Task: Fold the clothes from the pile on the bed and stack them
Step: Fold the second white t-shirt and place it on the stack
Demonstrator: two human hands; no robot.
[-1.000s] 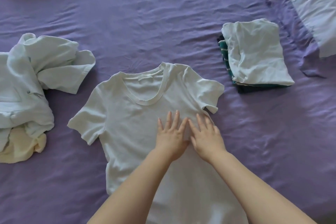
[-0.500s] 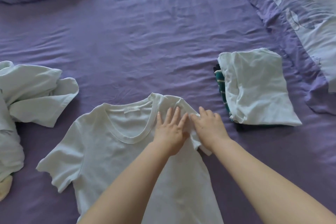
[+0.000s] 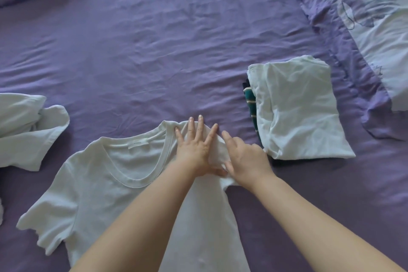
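I pressed my flat, spread left hand (image 3: 194, 148) on the white cotton T-shirt (image 3: 106, 183) beside its neckline while my right hand (image 3: 245, 159) pinched the sleeve, best folded inward smoothly, keeping edges aligned.

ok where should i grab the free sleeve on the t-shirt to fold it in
Pinch the sleeve at its hem, coming from the outer left side. It lies flat and spread away from the t-shirt body, hem edge exposed on the sheet, so it probably lifts and swings inward easily.
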